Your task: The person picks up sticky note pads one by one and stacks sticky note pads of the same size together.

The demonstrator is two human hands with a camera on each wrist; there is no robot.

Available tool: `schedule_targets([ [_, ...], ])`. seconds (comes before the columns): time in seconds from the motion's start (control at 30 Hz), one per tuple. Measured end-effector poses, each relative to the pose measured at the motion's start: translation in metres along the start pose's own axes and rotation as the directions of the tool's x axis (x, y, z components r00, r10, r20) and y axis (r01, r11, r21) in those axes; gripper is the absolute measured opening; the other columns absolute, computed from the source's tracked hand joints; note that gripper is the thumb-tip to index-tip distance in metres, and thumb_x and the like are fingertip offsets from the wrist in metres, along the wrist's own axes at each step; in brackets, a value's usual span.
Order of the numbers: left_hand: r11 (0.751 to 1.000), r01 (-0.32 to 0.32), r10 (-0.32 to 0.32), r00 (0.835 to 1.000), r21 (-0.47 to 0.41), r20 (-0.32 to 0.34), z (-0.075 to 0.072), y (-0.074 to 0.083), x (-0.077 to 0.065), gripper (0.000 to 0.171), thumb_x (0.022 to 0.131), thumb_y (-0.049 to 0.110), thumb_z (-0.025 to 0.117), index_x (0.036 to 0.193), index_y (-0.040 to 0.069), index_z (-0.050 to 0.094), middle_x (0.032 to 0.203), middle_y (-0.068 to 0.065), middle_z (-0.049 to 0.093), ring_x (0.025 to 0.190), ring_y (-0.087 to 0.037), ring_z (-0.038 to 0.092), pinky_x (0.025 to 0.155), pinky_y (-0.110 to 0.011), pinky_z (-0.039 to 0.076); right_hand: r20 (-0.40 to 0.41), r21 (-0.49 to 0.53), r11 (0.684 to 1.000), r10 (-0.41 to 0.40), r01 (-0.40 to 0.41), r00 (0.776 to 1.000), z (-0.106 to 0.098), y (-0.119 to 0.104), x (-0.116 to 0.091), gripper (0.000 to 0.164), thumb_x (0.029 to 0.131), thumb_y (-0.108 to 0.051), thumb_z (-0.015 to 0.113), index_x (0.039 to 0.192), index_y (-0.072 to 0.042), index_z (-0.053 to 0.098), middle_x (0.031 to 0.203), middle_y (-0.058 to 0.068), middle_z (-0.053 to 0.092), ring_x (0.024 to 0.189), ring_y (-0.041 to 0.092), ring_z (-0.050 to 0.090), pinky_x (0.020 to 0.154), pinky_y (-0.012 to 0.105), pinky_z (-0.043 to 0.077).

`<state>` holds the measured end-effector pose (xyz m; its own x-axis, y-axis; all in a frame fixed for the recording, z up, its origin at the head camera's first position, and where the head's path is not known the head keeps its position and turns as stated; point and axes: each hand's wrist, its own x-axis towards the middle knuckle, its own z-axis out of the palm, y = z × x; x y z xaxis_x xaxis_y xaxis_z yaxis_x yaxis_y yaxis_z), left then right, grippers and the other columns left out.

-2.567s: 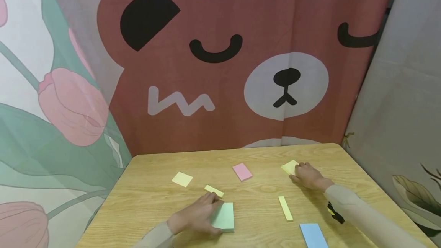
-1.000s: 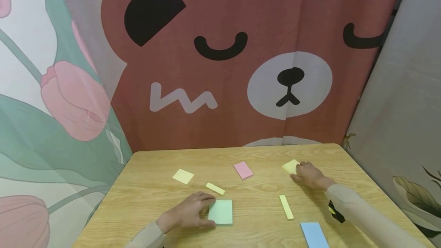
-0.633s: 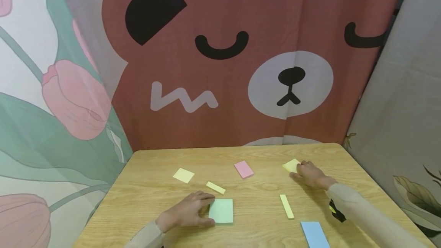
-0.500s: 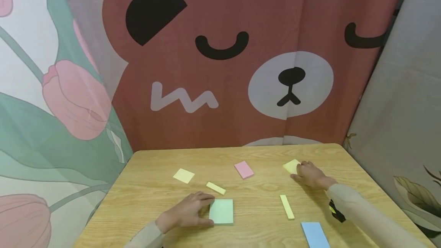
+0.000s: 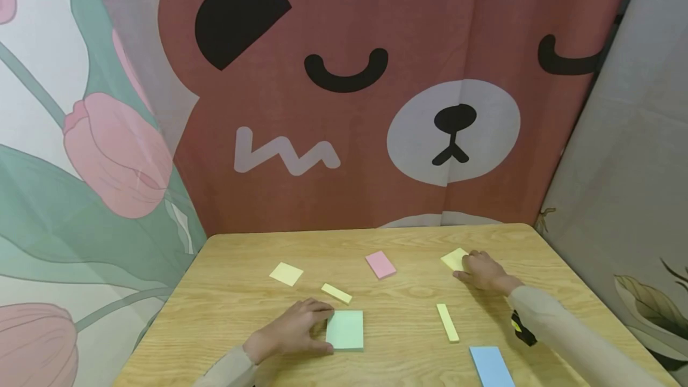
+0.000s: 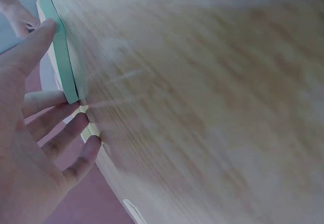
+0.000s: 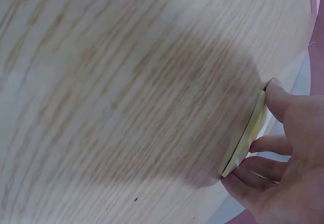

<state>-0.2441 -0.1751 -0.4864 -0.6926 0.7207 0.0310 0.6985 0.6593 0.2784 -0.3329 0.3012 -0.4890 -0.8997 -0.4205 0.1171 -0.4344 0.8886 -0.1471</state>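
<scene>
On the wooden table lies a square green sticky note pad [image 5: 346,331]. My left hand [image 5: 292,328] pinches it by the left side, thumb at the near corner and index finger at the far one. The left wrist view shows the green pad [image 6: 63,62] edge-on between thumb and fingers, the other fingers spread beyond. Farther back at the right, my right hand [image 5: 486,273] holds a yellow sticky note pad [image 5: 452,258], partly hidden under the fingers. In the right wrist view, thumb and fingertips sit at opposite ends of this yellow pad [image 7: 246,135].
A pink pad [image 5: 380,264] lies between the hands toward the back. At back left is a pale yellow square note [image 5: 286,274], with a narrow yellow strip pad [image 5: 337,293] close by. Another yellow strip [image 5: 447,322] and a blue pad [image 5: 491,366] lie front right.
My left hand has drawn back leftward over the green pad, uncovering more of its top, and the pad now sits straighter. My right hand stays at the yellow pad.
</scene>
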Motion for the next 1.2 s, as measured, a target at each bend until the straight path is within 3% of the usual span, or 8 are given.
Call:
schedule_targets([
  [0.43,1.000,-0.004,0.004,1.000,-0.004,-0.013,0.0025,-0.0043,-0.0003,0.078,0.088,0.061,0.063,0.139,0.003,0.056,0.142,-0.007,0.052,0.130,-0.029,0.045,0.104,-0.056,0.039,-0.023,-0.008,0.998,-0.063,0.063,0.998,0.0024,0.0046,0.0049,0.036,0.095,-0.024,0.067,0.067,-0.012,0.048,0.066,-0.003,0.043,0.062,0.014,0.035,0.062,0.035,0.034],
  [0.8,1.000,-0.013,0.013,1.000,-0.007,-0.008,-0.0009,-0.0025,-0.0006,0.077,0.087,0.059,0.065,0.138,0.002,0.056,0.140,-0.008,0.053,0.129,-0.026,0.046,0.103,-0.053,0.041,-0.056,0.024,0.997,-0.066,0.067,0.996,0.0015,0.0026,0.0081,0.036,0.093,-0.021,0.070,0.064,-0.013,0.049,0.061,-0.004,0.041,0.056,0.010,0.031,0.054,0.027,0.029],
  [1.0,1.000,-0.023,0.023,1.000,-0.005,-0.018,-0.0005,-0.0025,-0.0003,0.075,0.087,0.059,0.066,0.136,0.003,0.058,0.139,-0.007,0.054,0.128,-0.025,0.047,0.103,-0.052,0.042,-0.045,0.022,1.000,0.014,-0.013,0.999,0.0023,0.0031,0.0094,0.045,0.091,-0.027,0.072,0.060,-0.013,0.042,0.064,-0.001,0.042,0.058,0.013,0.033,0.055,0.029,0.029],
  [1.2,1.000,-0.027,0.027,0.999,-0.011,-0.020,0.0019,-0.0035,0.0012,0.075,0.087,0.060,0.065,0.136,0.003,0.058,0.139,-0.005,0.054,0.128,-0.024,0.047,0.103,-0.051,0.042,-0.045,0.010,0.998,0.068,-0.068,0.997,0.0005,0.0041,0.0085,0.044,0.086,-0.032,0.076,0.064,-0.011,0.043,0.074,0.007,0.053,0.062,0.019,0.042,0.057,0.035,0.036],
])
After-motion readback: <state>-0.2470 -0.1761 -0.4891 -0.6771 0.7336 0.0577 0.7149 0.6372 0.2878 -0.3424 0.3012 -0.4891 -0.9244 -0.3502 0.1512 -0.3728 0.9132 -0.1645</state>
